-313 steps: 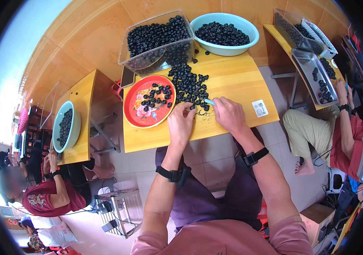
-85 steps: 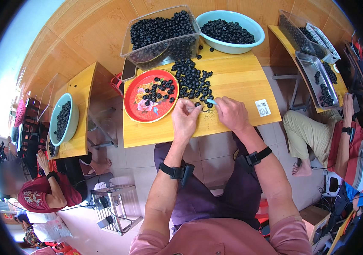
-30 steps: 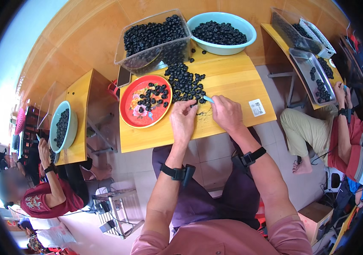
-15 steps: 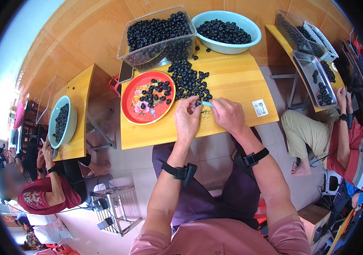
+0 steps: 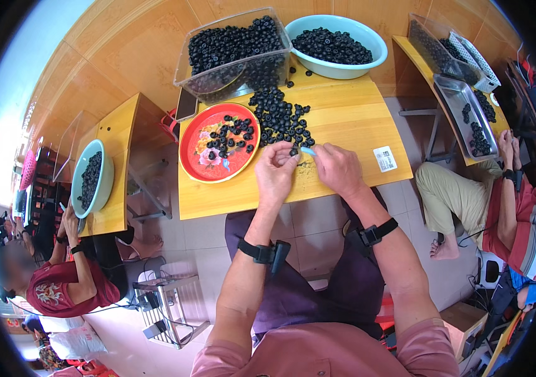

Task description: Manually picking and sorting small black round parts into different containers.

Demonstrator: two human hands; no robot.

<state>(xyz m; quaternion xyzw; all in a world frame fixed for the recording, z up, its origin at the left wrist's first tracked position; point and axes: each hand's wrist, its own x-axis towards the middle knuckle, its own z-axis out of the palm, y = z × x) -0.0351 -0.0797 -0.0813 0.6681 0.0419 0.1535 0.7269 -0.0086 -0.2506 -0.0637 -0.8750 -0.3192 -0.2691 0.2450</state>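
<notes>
My left hand point(image 5: 276, 171) pinches a small dark round fruit point(image 5: 293, 152) over the yellow wooden table point(image 5: 349, 119). Close beside it, my right hand point(image 5: 338, 168) grips a small light-blue tool point(image 5: 307, 150) whose tip points at that fruit. Just beyond both hands lies a loose pile of dark fruits point(image 5: 278, 117). Left of the hands sits a red floral plate point(image 5: 217, 142) with several dark fruits on it. A clear plastic tub point(image 5: 233, 53) and a light-blue bowl point(image 5: 335, 46), both full of dark fruits, stand at the far edge.
A white label point(image 5: 384, 159) lies on the table right of my hands. A person in red sits at a left table with a light-blue bowl point(image 5: 91, 179). Another person point(image 5: 506, 207) sits right, near a metal tray point(image 5: 469, 119) of fruits. A small metal rack point(image 5: 170, 301) stands on the floor.
My hands have stayed together at the table's front edge, working fruit after fruit with the tool. The number of fruits on the red plate has shifted slightly. The view wobbles a little.
</notes>
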